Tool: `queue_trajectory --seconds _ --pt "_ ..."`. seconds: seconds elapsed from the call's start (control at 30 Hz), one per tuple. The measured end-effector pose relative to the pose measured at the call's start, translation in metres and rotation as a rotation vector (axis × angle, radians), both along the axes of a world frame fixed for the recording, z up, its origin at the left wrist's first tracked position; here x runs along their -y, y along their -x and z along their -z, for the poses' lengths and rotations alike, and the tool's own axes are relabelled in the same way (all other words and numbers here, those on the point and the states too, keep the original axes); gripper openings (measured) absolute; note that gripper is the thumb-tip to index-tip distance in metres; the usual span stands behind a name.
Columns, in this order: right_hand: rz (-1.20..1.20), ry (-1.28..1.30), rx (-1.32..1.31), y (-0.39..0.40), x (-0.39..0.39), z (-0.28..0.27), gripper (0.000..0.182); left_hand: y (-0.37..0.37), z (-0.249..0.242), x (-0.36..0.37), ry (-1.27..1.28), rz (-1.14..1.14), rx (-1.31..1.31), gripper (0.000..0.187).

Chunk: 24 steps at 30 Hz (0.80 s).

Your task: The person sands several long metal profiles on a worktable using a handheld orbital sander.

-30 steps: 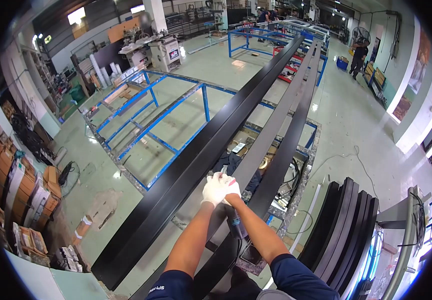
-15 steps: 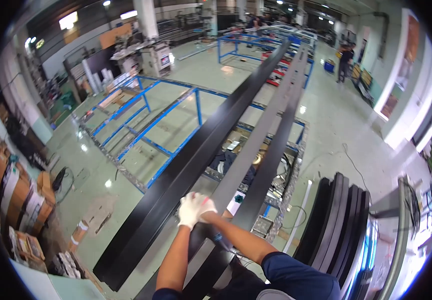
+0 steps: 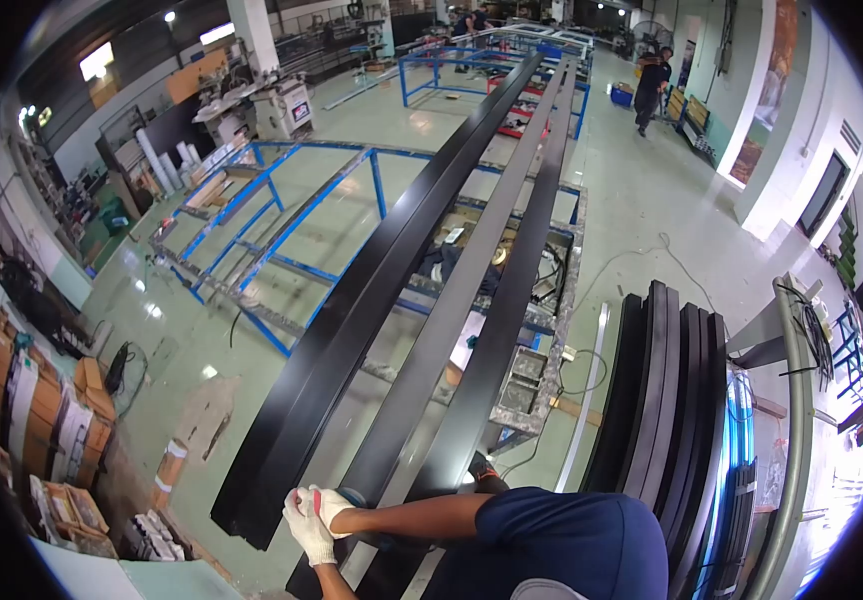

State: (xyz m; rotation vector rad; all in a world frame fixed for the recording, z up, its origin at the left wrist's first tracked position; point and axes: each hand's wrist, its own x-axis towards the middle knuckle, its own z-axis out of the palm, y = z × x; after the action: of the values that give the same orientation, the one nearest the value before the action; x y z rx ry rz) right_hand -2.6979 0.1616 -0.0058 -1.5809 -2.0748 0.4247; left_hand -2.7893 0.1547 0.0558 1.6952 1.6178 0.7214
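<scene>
Both of my hands wear white gloves and are pressed together at the lower left, beside the near end of the long dark bars. My left hand [image 3: 306, 524] is closed next to the wide black bar [image 3: 324, 375]. Partly overlapping it, my right hand [image 3: 330, 506] is closed too, over the edge of the grey middle bar [image 3: 436, 345]. What lies under the fingers is too small to make out. Another dark bar [image 3: 508, 328] runs to the right of the grey one.
A blue metal frame [image 3: 376, 185] stands at the left. Curved black profiles [image 3: 664, 400] are stacked at the right. Beneath the bars is a bench [image 3: 564, 335] with tools. A person [image 3: 653, 88] is in the aisle; cardboard boxes [image 3: 99, 392] stand at the far left.
My hands have moved down and left, toward the near end of the bars. The view has shifted, and the person in the aisle has changed posture.
</scene>
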Motion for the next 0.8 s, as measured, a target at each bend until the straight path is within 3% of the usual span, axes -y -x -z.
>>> queue_trajectory --seconds 0.17,0.33,0.57,0.73,0.8 --pt "-0.05 0.037 -0.182 0.068 0.02 0.005 0.03 0.067 0.013 0.021 -0.012 -0.084 0.036 0.047" --pt "-0.042 -0.02 -0.139 0.058 0.024 0.025 0.032 0.044 0.005 0.026 -0.019 -0.092 0.009 0.059" --pt "0.175 0.053 -0.028 -0.07 0.001 0.01 0.029 -0.083 -0.005 -0.007 0.005 0.059 0.004 0.064" --pt "0.357 0.161 -0.166 -0.227 -0.008 -0.047 0.035 -0.223 -0.003 -0.049 -0.017 0.203 -0.04 0.06" --pt "0.406 0.182 -0.163 -0.29 -0.02 -0.043 0.039 -0.284 0.003 -0.065 -0.083 0.313 -0.083 0.059"
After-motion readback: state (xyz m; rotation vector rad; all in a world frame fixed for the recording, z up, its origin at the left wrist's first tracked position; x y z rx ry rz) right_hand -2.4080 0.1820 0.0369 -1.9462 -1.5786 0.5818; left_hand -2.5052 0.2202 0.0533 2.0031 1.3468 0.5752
